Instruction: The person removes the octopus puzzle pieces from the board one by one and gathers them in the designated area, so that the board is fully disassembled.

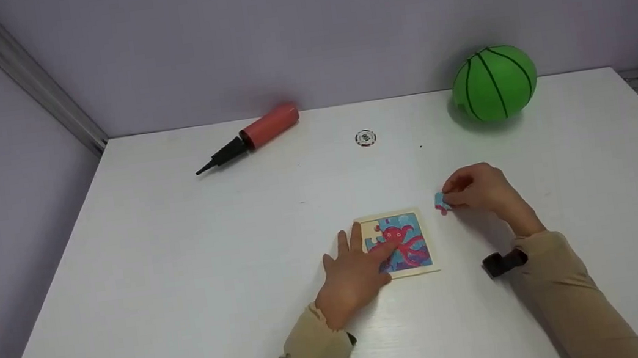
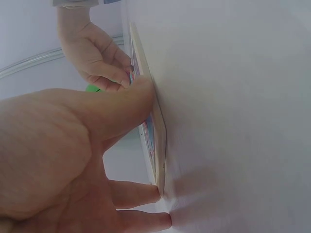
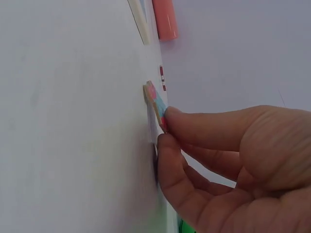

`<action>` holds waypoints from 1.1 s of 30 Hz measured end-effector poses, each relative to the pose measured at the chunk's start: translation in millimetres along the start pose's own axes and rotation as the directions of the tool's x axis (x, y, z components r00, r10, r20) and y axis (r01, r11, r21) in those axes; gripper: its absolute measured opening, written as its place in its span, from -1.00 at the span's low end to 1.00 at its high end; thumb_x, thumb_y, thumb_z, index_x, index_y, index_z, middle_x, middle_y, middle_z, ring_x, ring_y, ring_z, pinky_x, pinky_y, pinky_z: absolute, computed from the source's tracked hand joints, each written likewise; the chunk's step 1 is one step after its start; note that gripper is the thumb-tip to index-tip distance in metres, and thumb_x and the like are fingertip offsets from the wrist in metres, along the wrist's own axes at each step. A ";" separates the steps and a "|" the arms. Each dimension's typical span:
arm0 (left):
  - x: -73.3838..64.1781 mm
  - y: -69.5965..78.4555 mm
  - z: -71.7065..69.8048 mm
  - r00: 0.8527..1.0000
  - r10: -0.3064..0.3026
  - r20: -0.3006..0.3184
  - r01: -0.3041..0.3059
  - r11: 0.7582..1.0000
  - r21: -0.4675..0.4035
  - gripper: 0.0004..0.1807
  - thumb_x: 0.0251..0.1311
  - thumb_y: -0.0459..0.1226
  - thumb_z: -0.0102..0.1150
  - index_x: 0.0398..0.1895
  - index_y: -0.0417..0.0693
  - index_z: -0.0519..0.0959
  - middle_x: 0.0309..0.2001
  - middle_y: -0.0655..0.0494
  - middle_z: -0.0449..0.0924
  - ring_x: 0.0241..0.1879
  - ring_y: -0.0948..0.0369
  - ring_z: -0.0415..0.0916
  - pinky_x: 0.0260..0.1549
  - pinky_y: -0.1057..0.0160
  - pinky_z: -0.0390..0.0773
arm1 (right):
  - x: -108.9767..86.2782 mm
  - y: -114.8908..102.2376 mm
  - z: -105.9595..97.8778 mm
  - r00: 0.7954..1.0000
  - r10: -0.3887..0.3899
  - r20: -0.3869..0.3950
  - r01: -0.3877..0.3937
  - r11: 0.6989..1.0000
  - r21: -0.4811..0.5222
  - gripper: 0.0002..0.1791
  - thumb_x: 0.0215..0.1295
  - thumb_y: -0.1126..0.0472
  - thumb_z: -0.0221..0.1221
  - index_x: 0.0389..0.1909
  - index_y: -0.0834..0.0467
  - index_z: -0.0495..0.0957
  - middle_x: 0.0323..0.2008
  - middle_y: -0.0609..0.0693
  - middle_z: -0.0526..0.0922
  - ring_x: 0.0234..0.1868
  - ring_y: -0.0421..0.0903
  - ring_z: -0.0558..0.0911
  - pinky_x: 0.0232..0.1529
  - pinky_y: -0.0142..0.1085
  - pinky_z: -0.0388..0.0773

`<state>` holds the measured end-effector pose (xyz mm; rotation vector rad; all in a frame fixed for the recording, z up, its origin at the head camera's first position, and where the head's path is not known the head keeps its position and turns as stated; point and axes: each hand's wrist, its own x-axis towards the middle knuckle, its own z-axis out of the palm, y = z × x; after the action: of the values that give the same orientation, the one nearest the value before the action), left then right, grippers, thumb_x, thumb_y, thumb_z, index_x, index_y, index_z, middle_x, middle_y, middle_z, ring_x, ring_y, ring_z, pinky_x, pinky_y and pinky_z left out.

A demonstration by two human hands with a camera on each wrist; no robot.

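A square jigsaw puzzle (image 1: 415, 239) with a pale wooden frame and a pink octopus lies flat on the table. Its upper left corner shows a bare gap (image 1: 370, 231). Spread fingers of my left hand (image 1: 351, 273) rest on the puzzle's left side, and in the left wrist view the thumb lies against the frame edge (image 2: 159, 141). To the right of the frame, my right hand (image 1: 481, 190) pinches a blue and pink puzzle piece (image 1: 441, 203) between thumb and fingers. In the right wrist view the piece (image 3: 155, 104) is tilted, close to the tabletop.
A red and black hand pump (image 1: 270, 126) lies at the back left. Near the back middle is a round poker chip (image 1: 365, 138). A green ball (image 1: 495, 83) with black lines sits at the back right, by the wall (image 1: 306, 33). The white table (image 1: 183, 271) spreads around the puzzle.
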<state>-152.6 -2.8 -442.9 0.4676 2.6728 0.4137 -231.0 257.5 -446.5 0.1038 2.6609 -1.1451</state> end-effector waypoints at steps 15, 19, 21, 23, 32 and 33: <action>0.8 1.7 0.6 1.000 0.004 0.014 -0.005 0.999 0.033 -0.34 0.23 -0.09 0.21 0.38 0.54 0.26 0.49 -0.18 -0.14 0.44 -0.21 -0.15 0.15 -0.34 0.18 | -1.6 -0.8 -1.4 0.999 -0.002 0.044 0.003 1.000 -0.028 -0.72 0.11 0.21 0.36 -0.18 0.26 0.64 -0.29 0.09 0.61 -0.32 -0.03 0.50 -0.34 -0.32 0.51; -0.1 1.9 0.0 1.000 0.011 0.014 -0.012 0.996 0.090 -0.36 0.25 -0.06 0.18 0.38 0.56 0.25 0.49 -0.19 -0.12 0.43 -0.21 -0.11 0.12 -0.31 0.24 | -2.4 -1.4 -0.9 0.999 -0.028 0.035 0.029 0.999 -0.042 -0.74 0.11 0.25 0.33 -0.17 0.26 0.67 -0.25 0.11 0.63 -0.31 -0.02 0.53 -0.33 -0.31 0.51; -0.7 2.0 -0.2 1.000 0.019 0.012 -0.020 0.993 0.113 -0.37 0.26 -0.05 0.16 0.38 0.56 0.24 0.49 -0.19 -0.11 0.42 -0.21 -0.09 0.10 -0.30 0.27 | -3.4 -1.8 -0.7 0.999 -0.039 0.027 0.040 0.998 -0.052 -0.76 0.12 0.27 0.31 -0.17 0.25 0.67 -0.22 0.12 0.63 -0.29 -0.01 0.54 -0.33 -0.31 0.51; -1.1 1.9 -0.1 1.000 0.026 0.006 -0.027 0.992 0.122 -0.38 0.27 -0.04 0.16 0.38 0.56 0.25 0.48 -0.20 -0.10 0.42 -0.21 -0.08 0.09 -0.29 0.29 | -4.2 -3.1 -0.5 0.999 -0.044 0.010 0.044 0.998 -0.049 -0.77 0.16 0.26 0.28 -0.17 0.25 0.66 -0.20 0.14 0.62 -0.27 0.01 0.56 -0.33 -0.30 0.52; 0.0 1.4 1.0 1.000 0.006 0.022 -0.009 0.993 0.114 -0.39 0.28 -0.03 0.14 0.38 0.57 0.24 0.49 -0.18 -0.12 0.44 -0.20 -0.12 0.13 -0.28 0.24 | -7.1 -16.9 7.1 0.984 -0.172 -0.046 0.173 0.985 0.018 -0.77 0.26 0.16 0.24 -0.17 0.21 0.66 -0.18 0.11 0.65 -0.19 0.02 0.63 -0.27 -0.28 0.51; 0.0 1.6 0.8 1.000 0.001 0.028 -0.004 0.993 0.114 -0.39 0.28 -0.03 0.13 0.38 0.58 0.24 0.50 -0.18 -0.13 0.44 -0.19 -0.13 0.14 -0.28 0.23 | -8.2 -19.7 9.0 0.983 -0.183 -0.032 0.184 0.982 0.044 -0.77 0.26 0.16 0.24 -0.16 0.21 0.66 -0.17 0.10 0.64 -0.20 0.03 0.63 -0.29 -0.27 0.53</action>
<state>-151.9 -1.2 -443.1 0.5067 2.6793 0.2543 -224.5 237.7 -436.5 -0.1215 2.7153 -1.2695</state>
